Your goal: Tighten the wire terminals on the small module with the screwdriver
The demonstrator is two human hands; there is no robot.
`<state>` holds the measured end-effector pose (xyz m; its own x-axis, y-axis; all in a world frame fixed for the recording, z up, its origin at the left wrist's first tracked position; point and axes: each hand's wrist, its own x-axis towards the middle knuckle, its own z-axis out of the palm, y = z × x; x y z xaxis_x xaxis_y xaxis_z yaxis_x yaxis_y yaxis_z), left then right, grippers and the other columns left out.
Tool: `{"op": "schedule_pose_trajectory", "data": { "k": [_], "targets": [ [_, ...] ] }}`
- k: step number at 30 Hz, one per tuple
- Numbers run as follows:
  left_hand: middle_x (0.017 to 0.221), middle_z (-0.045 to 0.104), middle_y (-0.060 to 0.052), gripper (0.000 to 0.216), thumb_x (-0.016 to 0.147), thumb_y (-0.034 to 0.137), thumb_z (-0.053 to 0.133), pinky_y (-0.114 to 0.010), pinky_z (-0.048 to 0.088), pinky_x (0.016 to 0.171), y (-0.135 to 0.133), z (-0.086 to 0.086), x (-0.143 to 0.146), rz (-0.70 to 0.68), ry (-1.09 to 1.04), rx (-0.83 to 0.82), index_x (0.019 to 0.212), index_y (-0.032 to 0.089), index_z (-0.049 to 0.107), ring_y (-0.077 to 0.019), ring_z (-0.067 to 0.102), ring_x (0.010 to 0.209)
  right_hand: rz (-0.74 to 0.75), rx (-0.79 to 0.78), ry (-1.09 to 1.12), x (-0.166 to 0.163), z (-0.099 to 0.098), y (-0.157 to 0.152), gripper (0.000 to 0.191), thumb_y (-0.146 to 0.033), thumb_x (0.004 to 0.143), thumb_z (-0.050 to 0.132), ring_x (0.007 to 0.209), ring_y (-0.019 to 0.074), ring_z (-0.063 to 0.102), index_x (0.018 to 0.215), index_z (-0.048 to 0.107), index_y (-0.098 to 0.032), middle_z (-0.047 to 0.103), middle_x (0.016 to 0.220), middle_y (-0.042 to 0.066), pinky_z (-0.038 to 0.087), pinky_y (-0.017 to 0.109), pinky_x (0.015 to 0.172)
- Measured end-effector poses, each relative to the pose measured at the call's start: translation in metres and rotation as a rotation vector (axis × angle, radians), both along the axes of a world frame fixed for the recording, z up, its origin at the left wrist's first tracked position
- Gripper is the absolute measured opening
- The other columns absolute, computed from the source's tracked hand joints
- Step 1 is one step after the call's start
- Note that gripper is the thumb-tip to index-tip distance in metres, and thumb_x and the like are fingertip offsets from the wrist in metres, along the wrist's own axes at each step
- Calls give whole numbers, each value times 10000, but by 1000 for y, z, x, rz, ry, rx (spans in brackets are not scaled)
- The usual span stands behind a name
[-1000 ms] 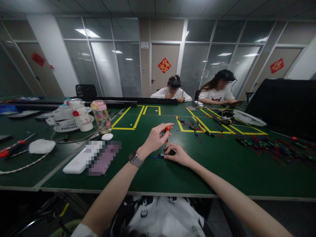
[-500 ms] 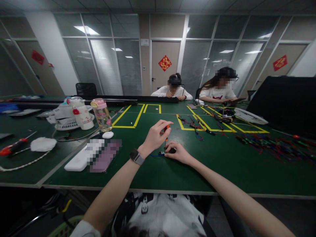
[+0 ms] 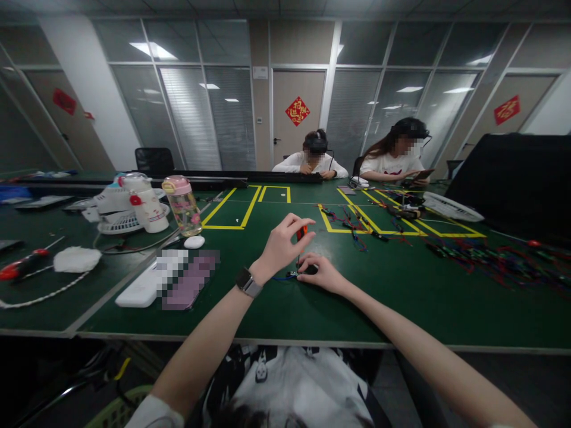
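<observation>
My left hand (image 3: 281,242), with a watch at the wrist, is closed around the handle of an upright screwdriver (image 3: 302,231) with an orange-and-black grip. The screwdriver's thin shaft points down at a small dark terminal piece (image 3: 292,274) on the green table. A blue wire (image 3: 281,278) runs out from that piece to the left. Low on the tabletop, my right hand (image 3: 326,276) pinches the piece between thumb and fingers, beside the shaft. Whether the tip touches a screw is too small to tell.
On the left lie a phone (image 3: 191,279), a white power bank (image 3: 145,284), a pink-lidded bottle (image 3: 184,205) and a red-black screwdriver (image 3: 24,265). Bundles of wires (image 3: 495,252) spread to the right, near yellow tape and a black screen (image 3: 513,178). Two people sit opposite.
My left thumb and fingers have shifted slightly about the screwdriver handle. My right hand stays at the small piece. Across the table, one person's tablet-like object is raised a little more.
</observation>
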<state>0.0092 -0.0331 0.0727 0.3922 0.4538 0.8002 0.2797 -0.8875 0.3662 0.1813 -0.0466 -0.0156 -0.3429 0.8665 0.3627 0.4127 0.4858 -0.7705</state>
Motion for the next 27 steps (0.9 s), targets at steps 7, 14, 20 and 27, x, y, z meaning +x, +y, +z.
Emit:
{"op": "schedule_pose_trajectory", "data": {
  "k": [7, 14, 20, 27],
  "targets": [
    [1051, 636, -65, 241, 968, 156, 443, -268, 540, 780, 1, 1, 2, -178, -118, -174, 1105, 183, 639, -148, 662, 874, -14, -10, -30, 0, 2, 0, 81, -239, 701, 777, 972, 222, 639, 696, 716, -185, 676, 992, 74, 456, 382, 928],
    [803, 531, -6, 120, 861, 242, 686, -278, 504, 728, 1, 0, 1, 84, -109, 46, 969, 190, 703, -142, 554, 739, 3, -2, -13, 1, 1, 0, 81, -239, 699, 783, 967, 222, 649, 711, 724, -185, 678, 990, 75, 461, 386, 939],
    [1173, 627, -95, 272, 993, 235, 432, -308, 536, 854, 0, 2, 1, -200, -173, -204, 1106, 179, 673, -183, 656, 979, 10, 29, -30, 1, -1, 2, 79, -243, 705, 786, 961, 214, 652, 731, 737, -188, 685, 983, 73, 470, 378, 936],
    [876, 656, -37, 131, 880, 261, 652, -270, 523, 746, -1, 0, 3, -125, -219, -193, 954, 179, 722, -158, 636, 808, 14, 44, -48, 1, 0, 1, 77, -231, 713, 780, 974, 222, 651, 755, 736, -185, 687, 987, 79, 471, 381, 939]
  ]
}}
